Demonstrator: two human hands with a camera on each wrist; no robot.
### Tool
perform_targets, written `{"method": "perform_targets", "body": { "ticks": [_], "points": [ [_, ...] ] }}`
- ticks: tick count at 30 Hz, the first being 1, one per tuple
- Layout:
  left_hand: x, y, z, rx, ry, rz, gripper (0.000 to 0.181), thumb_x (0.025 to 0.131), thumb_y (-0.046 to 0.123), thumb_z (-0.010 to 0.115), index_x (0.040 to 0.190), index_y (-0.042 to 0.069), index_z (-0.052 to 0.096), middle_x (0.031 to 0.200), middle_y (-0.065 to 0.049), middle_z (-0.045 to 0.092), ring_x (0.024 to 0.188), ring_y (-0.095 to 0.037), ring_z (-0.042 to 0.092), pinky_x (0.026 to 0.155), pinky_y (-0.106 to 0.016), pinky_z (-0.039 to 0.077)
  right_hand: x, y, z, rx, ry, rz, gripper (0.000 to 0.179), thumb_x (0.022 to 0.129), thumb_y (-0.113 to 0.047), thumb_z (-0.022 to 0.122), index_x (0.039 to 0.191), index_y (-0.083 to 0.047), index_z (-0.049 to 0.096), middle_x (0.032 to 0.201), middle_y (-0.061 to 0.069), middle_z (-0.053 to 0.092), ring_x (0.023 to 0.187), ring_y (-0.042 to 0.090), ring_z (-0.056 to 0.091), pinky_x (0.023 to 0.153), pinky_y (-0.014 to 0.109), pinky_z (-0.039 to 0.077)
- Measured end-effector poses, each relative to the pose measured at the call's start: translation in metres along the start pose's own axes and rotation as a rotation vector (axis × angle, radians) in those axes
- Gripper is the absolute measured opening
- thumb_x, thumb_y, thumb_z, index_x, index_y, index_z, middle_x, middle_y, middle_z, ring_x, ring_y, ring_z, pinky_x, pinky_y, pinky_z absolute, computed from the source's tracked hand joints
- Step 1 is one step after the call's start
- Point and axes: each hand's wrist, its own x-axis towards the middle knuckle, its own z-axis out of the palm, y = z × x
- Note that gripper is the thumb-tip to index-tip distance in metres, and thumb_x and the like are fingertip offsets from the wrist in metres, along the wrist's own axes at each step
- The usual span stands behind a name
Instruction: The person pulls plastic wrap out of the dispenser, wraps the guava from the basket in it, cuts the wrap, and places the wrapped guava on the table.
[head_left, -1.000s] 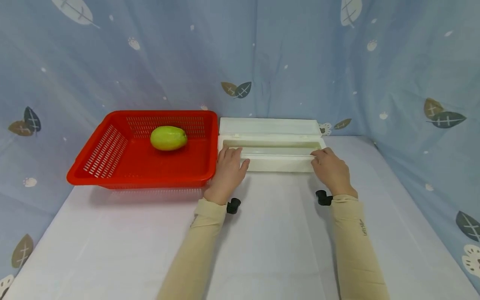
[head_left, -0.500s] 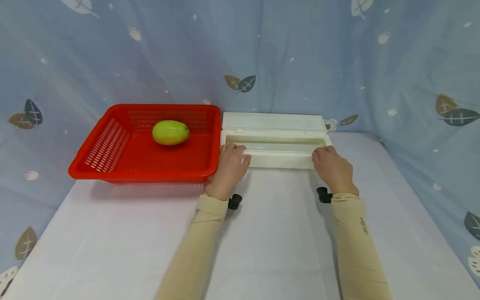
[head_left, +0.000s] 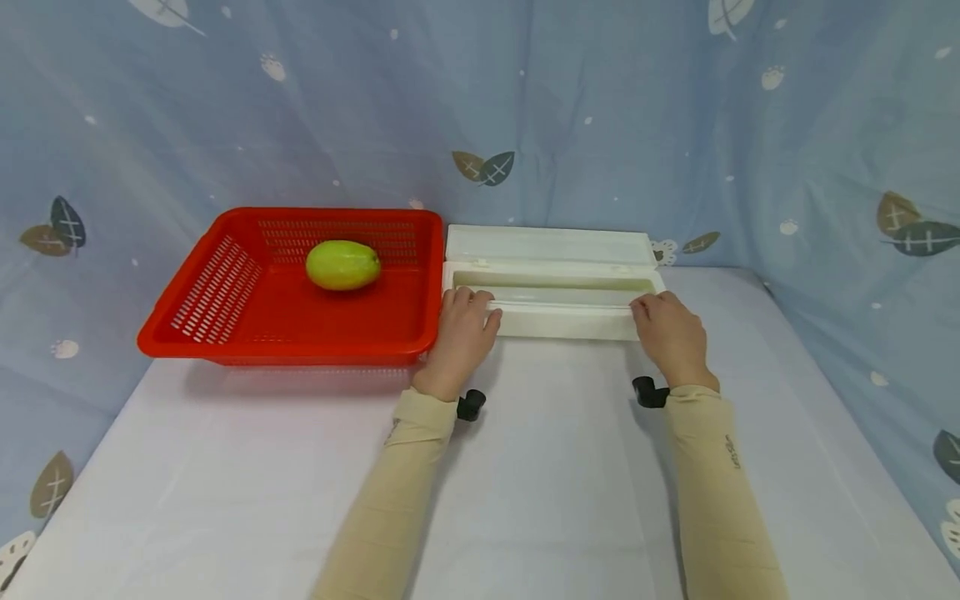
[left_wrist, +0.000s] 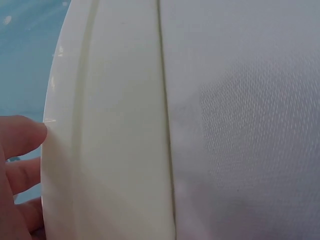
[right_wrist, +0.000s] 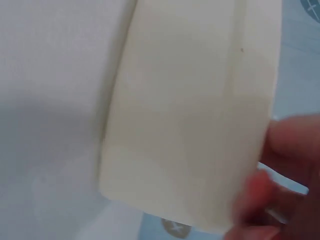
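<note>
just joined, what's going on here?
A person's left hand and right hand touch a long white box, one near each end of its front edge. Whether they grip it isn't clear. Its lid is open at the back. Just left of it, a red basket holds a green fruit, with neither hand on it.

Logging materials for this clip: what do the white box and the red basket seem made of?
White box: probably smooth plastic, faintly glossy, with small glints along its rim. Red basket: likely moulded plastic, slightly shiny, its walls regularly slotted.

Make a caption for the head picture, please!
Left grip and right grip at an open white box beside a red basket.
</note>
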Motion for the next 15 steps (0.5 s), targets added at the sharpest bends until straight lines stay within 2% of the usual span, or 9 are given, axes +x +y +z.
{"method": "perform_targets", "body": {
  "ticks": [5, 10, 15],
  "points": [
    [0.0016, -0.0008, -0.001, 0.013, 0.006, -0.009, 0.026, 0.088, 0.023, 0.053, 0.105, 0.005, 0.06, 0.093, -0.011, 0.051, 0.091, -0.024, 0.038, 0.077, -0.033, 0.032, 0.0046, 0.0019, 0.0038, 0.075, 0.096, 0.034, 0.025, 0.092, -0.017, 0.047, 0.101, -0.004, 0.066, 0.097, 0.018, 0.059, 0.077, 0.034, 0.055, 0.061, 0.048, 0.04],
    [0.0025, -0.0007, -0.0004, -0.007, -0.003, -0.032, 0.027, 0.088, 0.024, 0.053, 0.106, 0.005, 0.06, 0.096, -0.011, 0.052, 0.092, -0.024, 0.039, 0.077, -0.033, 0.033, 0.0052, 0.0019, 0.0051, 0.132, 0.137, 0.09, 0.024, 0.092, -0.017, 0.049, 0.101, -0.004, 0.067, 0.099, 0.018, 0.061, 0.077, 0.034, 0.055, 0.06, 0.044, 0.041],
    [0.0033, -0.0001, 0.0005, -0.039, 0.007, -0.036, 0.024, 0.089, 0.021, 0.051, 0.105, 0.004, 0.061, 0.098, -0.011, 0.052, 0.094, -0.025, 0.04, 0.081, -0.032, 0.032, 0.0063, 0.004, 0.0098, 0.187, 0.218, 0.124, 0.022, 0.091, -0.016, 0.052, 0.1, -0.003, 0.067, 0.098, 0.017, 0.062, 0.087, 0.036, 0.056, 0.072, 0.048, 0.041]
  ]
}}
